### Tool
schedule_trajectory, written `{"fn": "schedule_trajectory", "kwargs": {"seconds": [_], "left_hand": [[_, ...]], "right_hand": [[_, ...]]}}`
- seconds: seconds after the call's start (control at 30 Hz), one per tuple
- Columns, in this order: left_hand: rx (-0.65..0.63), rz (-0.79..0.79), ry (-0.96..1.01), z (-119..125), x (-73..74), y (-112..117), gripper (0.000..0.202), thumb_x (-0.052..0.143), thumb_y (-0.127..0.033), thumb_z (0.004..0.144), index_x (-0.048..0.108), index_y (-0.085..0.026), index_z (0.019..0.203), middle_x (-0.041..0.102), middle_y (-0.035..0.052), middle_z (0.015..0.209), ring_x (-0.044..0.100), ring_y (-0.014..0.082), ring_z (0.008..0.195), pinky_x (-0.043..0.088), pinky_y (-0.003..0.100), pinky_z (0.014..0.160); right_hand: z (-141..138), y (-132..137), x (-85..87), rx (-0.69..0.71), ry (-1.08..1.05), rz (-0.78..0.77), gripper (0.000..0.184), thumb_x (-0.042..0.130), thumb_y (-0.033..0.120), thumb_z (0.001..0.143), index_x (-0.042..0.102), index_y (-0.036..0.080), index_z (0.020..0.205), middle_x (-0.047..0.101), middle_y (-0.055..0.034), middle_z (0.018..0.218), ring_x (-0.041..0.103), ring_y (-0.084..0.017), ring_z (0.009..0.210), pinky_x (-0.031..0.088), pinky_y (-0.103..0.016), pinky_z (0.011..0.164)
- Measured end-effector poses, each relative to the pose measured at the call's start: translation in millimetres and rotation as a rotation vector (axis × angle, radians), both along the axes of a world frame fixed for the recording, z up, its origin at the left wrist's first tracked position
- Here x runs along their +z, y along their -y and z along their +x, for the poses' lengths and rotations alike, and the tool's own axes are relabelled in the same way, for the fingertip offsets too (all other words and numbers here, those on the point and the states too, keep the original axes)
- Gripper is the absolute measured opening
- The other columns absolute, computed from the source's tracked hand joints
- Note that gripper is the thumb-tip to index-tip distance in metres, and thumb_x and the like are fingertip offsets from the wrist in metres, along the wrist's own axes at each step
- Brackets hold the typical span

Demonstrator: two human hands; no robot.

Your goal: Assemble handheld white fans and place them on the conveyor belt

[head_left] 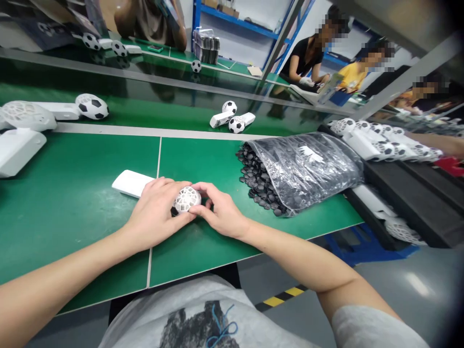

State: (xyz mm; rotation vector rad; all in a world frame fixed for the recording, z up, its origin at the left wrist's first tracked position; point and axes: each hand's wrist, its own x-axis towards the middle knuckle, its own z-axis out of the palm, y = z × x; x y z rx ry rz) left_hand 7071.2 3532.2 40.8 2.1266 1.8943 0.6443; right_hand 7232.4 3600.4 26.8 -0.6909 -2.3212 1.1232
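Holding a white lattice ball (187,199) at centre frame, your left hand (155,215) and right hand (220,210) are curled around it from either side, fingers closed on the shell, with the ball gripped between them.

Item: a small black patch (174,211) at the ball's lower left edge, partly hidden by your left hand.
Item: a white rectangular block (131,183) on the green counter (72,212), just beside your left hand.
Item: a translucent plastic bag (304,169) lying right of your hands, its open end spilling black pentagonal patches (256,181) onto the counter.
Item, upper left: a second lattice ball (27,116), white blocks (18,151), and a finished soccer-pattern ball (92,107).
Item, upper centre: two more soccer-pattern balls (237,124) resting against small white blocks (221,119).
Item, right edge: a black tray (409,203) carrying further white blocks and patched balls (377,143).
Item, upper right: one co-worker in a black top (304,60) and another in a yellow top (357,75), beyond your counter.
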Motion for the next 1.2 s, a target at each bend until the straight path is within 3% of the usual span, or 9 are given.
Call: {"fn": "schedule_trajectory", "kwargs": {"seconds": [0.13,0.27,0.33,0.4,0.5,0.57,0.77,0.9,1.2], "left_hand": [[-0.099,-0.020,-0.001,-7.7,0.2,-0.9,0.053,0.050,-0.051,0.077,0.049,-0.018,0.118,0.059,0.0098,0.109,0.049,0.0275,0.104,0.032,0.049,0.096],[-0.211,-0.057,0.036,-20.7,3.6,-4.6,0.060,0.057,-0.056,0.071,0.049,-0.022,0.119,0.056,0.0089,0.117,0.045,0.0284,0.113,0.025,0.051,0.103],[-0.300,-0.095,0.037,-24.7,4.1,-5.7,0.056,0.055,-0.055,0.073,0.048,-0.026,0.121,0.053,0.0074,0.124,0.038,0.0291,0.121,0.021,0.053,0.104],[-0.322,-0.128,0.025,-24.6,1.5,-4.2,0.055,0.052,-0.053,0.077,0.044,-0.030,0.126,0.043,0.0058,0.135,0.025,0.0299,0.130,0.016,0.057,0.105],[-0.115,-0.100,0.023,-18.3,-7.3,2.7,0.065,0.055,-0.058,0.072,0.043,-0.028,0.128,0.026,0.0082,0.145,0.010,0.0351,0.134,0.017,0.061,0.103],[-0.005,-0.068,0.063,-14.5,-11.7,6.8,0.068,0.058,-0.059,0.068,0.045,-0.025,0.126,0.023,0.0110,0.145,0.008,0.0373,0.133,0.024,0.061,0.101],[-0.201,-0.163,0.167,-21.6,-1.0,6.2,0.052,0.059,-0.034,0.072,0.045,-0.025,0.122,0.033,0.0091,0.140,0.022,0.0319,0.133,0.033,0.051,0.102],[-0.220,-0.155,0.165,-24.2,0.3,5.2,0.053,0.056,-0.028,0.072,0.043,-0.025,0.123,0.025,0.0087,0.144,0.016,0.0317,0.135,0.030,0.051,0.104],[-0.282,-0.181,0.192,-25.7,-2.6,6.9,0.057,0.056,-0.024,0.073,0.038,-0.025,0.126,0.017,0.0074,0.148,0.008,0.0286,0.137,0.024,0.051,0.107]], "right_hand": [[13.4,-20.3,5.9,0.016,0.050,0.110,0.029,0.057,0.032,0.083,0.054,0.018,0.108,0.061,-0.0052,0.105,0.057,-0.015,0.092,0.047,-0.028,0.077],[49.2,-58.4,13.0,-0.283,0.407,0.476,0.017,0.059,0.028,0.082,0.065,0.015,0.091,0.063,-0.0094,0.092,0.054,-0.022,0.093,0.043,-0.038,0.085],[63.8,-72.7,13.6,-0.379,0.598,0.556,0.015,0.057,0.024,0.082,0.067,0.015,0.089,0.063,-0.0115,0.092,0.053,-0.025,0.093,0.042,-0.039,0.083],[71.5,-81.9,13.7,-0.399,0.669,0.525,0.014,0.055,0.022,0.083,0.066,0.016,0.090,0.064,-0.0097,0.090,0.056,-0.023,0.087,0.043,-0.035,0.077],[73.9,-91.7,15.3,-0.363,0.680,0.371,0.009,0.056,0.024,0.081,0.064,0.020,0.082,0.065,-0.0033,0.078,0.058,-0.017,0.072,0.042,-0.028,0.065],[73.6,-98.2,16.9,-0.321,0.675,0.286,0.006,0.059,0.025,0.078,0.062,0.020,0.075,0.064,-0.0009,0.073,0.057,-0.014,0.066,0.040,-0.025,0.060],[66.9,-101.7,14.6,-0.327,0.509,0.184,0.017,0.060,0.032,0.077,0.060,0.018,0.086,0.063,-0.0003,0.074,0.055,-0.011,0.060,0.042,-0.024,0.058],[55.8,-87.6,9.3,-0.289,0.514,0.233,0.025,0.063,0.037,0.074,0.063,0.019,0.091,0.062,-0.0023,0.081,0.055,-0.012,0.063,0.043,-0.025,0.060],[47.0,-73.0,6.1,-0.200,0.439,0.244,0.005,0.061,0.016,0.075,0.060,0.016,0.079,0.058,-0.0009,0.078,0.054,-0.010,0.063,0.042,-0.025,0.066]]}}
